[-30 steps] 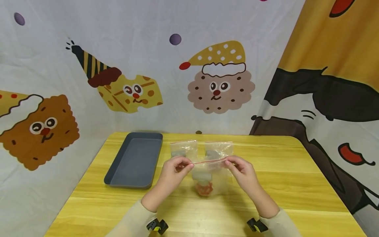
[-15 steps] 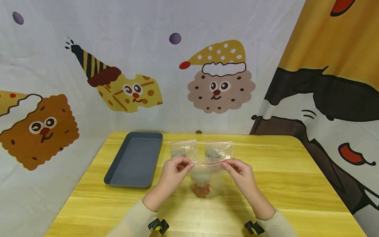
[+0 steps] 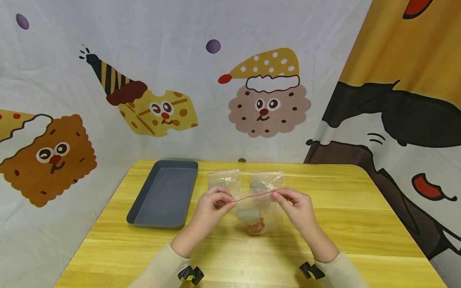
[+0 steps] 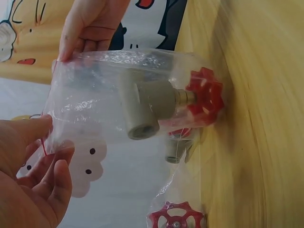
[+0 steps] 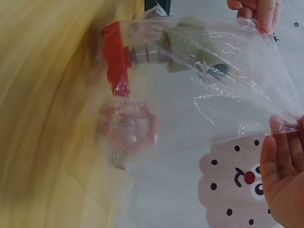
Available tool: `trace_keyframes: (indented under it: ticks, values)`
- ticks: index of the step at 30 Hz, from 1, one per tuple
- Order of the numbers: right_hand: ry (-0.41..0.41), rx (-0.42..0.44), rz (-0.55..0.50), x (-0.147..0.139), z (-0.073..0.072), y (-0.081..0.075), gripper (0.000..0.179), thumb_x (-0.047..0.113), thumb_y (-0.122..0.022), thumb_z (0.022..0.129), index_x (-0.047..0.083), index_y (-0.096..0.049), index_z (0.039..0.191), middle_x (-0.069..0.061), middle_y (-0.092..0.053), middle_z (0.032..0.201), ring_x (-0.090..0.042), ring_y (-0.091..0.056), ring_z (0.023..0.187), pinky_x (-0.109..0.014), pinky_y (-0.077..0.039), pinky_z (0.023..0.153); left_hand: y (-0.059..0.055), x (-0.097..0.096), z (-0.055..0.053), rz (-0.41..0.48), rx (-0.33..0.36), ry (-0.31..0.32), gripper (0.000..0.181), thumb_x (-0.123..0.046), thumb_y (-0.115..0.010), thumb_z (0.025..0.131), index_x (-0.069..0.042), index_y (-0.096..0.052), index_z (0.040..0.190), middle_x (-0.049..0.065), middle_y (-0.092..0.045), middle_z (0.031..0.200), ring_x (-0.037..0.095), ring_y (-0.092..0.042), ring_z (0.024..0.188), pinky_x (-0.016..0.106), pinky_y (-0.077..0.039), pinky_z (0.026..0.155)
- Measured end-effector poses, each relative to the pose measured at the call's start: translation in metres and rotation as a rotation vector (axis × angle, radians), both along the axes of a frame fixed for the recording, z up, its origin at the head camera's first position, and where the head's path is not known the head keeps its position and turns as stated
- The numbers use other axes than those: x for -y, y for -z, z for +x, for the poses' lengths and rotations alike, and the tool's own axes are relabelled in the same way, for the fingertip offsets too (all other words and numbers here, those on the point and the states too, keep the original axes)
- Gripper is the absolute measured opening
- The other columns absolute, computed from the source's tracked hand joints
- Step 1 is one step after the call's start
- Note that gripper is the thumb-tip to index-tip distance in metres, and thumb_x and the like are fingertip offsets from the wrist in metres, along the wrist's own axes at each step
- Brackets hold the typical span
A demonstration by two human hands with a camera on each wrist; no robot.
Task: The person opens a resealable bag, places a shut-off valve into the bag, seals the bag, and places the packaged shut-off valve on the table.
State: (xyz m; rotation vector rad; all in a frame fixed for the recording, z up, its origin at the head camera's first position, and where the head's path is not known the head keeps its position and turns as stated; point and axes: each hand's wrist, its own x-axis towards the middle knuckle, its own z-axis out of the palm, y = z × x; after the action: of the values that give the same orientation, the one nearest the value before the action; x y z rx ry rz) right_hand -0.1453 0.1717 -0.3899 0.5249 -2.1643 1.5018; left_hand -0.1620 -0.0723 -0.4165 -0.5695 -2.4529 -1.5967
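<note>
My left hand [image 3: 215,203] and right hand [image 3: 297,205] pinch the two top corners of a clear zip bag [image 3: 271,214] with a red seal line. Between them the seal is stretched, its right end higher. Inside hangs a grey stop valve [image 4: 149,102] with a red handwheel [image 4: 206,96] at the bottom, close over the table. The right wrist view shows the same valve's grey body [image 5: 190,50] through the wrinkled plastic. Two more zip bags, the left one [image 3: 233,180] and the right one [image 3: 275,180], lie behind my hands; these contain similar valves, partly hidden.
A dark grey rectangular tray [image 3: 163,196] is on the left side of the wooden table [image 3: 335,208]. Behind the table hangs a white cloth [image 3: 173,36] printed with cartoon food.
The bag's mouth slackened half a second ago as my right hand came inward; now that hand is farther right and higher, the seal is taut, and the valve has swung to the right.
</note>
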Motion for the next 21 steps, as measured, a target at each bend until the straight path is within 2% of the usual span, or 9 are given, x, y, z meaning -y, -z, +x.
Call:
trace_keyframes:
  ticks: [5,10,17,21]
  values:
    - [-0.007,-0.068,0.085,-0.002,0.001,-0.009,0.007,-0.012,-0.067,0.079,-0.007,-0.069,0.084,-0.016,-0.069,0.075,-0.007,-0.063,0.07,-0.015,-0.05,0.063,0.002,-0.001,0.001,-0.022,0.009,0.009,0.006,-0.021,-0.074,0.081,-0.015,-0.073,0.082,-0.012,-0.064,0.09,0.005,-0.058,0.072,0.022,-0.052,0.061]
    - [-0.024,-0.128,0.131,-0.002,0.001,-0.012,0.003,-0.008,-0.069,0.079,-0.007,-0.068,0.081,-0.014,-0.067,0.074,-0.007,-0.057,0.067,-0.015,-0.044,0.057,0.007,-0.001,0.003,-0.032,0.023,0.019,0.006,-0.024,-0.074,0.081,-0.018,-0.073,0.081,-0.011,-0.065,0.09,0.005,-0.058,0.075,0.023,-0.053,0.061]
    - [-0.022,-0.206,0.203,-0.011,-0.01,0.01,0.02,-0.016,-0.072,0.07,0.003,-0.069,0.077,-0.01,-0.068,0.074,-0.011,-0.058,0.067,-0.013,-0.041,0.054,0.017,-0.005,0.004,-0.014,0.082,0.036,0.01,-0.026,-0.074,0.081,-0.017,-0.072,0.081,-0.009,-0.065,0.088,0.007,-0.061,0.079,0.023,-0.054,0.064]
    - [-0.041,-0.206,0.219,-0.014,-0.013,0.016,0.019,-0.011,-0.073,0.072,0.005,-0.071,0.08,-0.005,-0.07,0.078,-0.009,-0.059,0.07,-0.013,-0.043,0.057,0.02,-0.006,0.003,-0.021,0.096,0.028,0.009,-0.024,-0.073,0.082,-0.016,-0.07,0.085,-0.006,-0.065,0.087,0.008,-0.062,0.08,0.023,-0.054,0.065]
